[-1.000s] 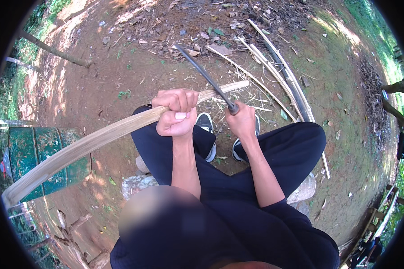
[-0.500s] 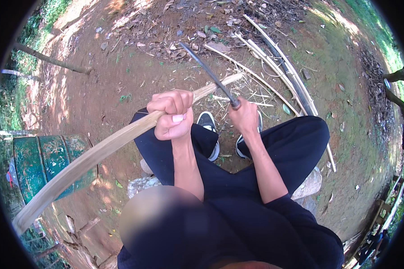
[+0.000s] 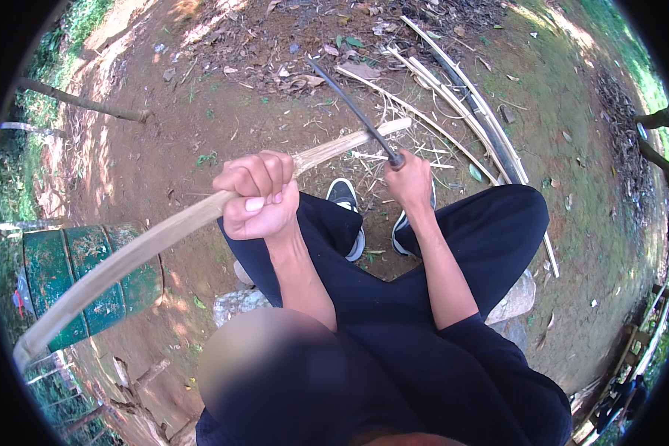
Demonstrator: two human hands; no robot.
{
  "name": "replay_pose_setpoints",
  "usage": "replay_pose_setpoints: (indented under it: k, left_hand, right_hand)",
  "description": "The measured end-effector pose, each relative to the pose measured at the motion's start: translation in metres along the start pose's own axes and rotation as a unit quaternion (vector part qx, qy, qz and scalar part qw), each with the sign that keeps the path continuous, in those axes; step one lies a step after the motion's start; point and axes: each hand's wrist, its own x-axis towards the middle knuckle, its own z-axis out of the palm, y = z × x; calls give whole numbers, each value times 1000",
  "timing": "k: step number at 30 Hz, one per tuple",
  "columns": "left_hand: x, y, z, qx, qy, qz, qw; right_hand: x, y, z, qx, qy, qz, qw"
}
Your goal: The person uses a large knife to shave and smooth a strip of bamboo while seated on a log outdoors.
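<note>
My left hand (image 3: 259,195) is closed around a long pale bamboo strip (image 3: 137,251) that runs from the lower left up to the middle, its far end near the knife. In my right hand (image 3: 409,181) I grip the handle of a long dark knife (image 3: 353,111), whose blade points up and left and lies across the strip's far end. I am seated, with dark trousers and dark shoes (image 3: 344,195) with white soles on the bare earth.
Several split bamboo strips (image 3: 468,104) and shavings lie on the dirt ahead and to the right. A green barrel (image 3: 59,267) stands at the left. Stones (image 3: 518,297) sit beside my legs. A thin pole (image 3: 82,104) lies at the upper left, dry leaves beyond.
The bamboo strip has been drawn back toward me, so less of it shows past the knife. Both hands stay closed and have shifted slightly.
</note>
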Motion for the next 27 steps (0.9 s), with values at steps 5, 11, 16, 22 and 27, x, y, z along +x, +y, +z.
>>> replay_pose_setpoints:
  k: [5, 11, 16, 22, 27]
  left_hand:
    - [0, -6, 0, 74, -37, -7, 997]
    - [2, -2, 2, 94, -42, 8, 995]
    - [6, 16, 0, 52, -57, 12, 997]
    - [4, 14, -1, 68, -20, -8, 997]
    - [4, 16, -4, 81, -50, -10, 995]
  right_hand:
    - [-6, -5, 5, -10, 13, -21, 1000]
    - [7, -1, 4, 2, 30, 58, 998]
    - [6, 19, 2, -1, 34, 15, 999]
    - [1, 7, 1, -40, 18, 12, 999]
    - [15, 14, 1, -30, 29, 88, 995]
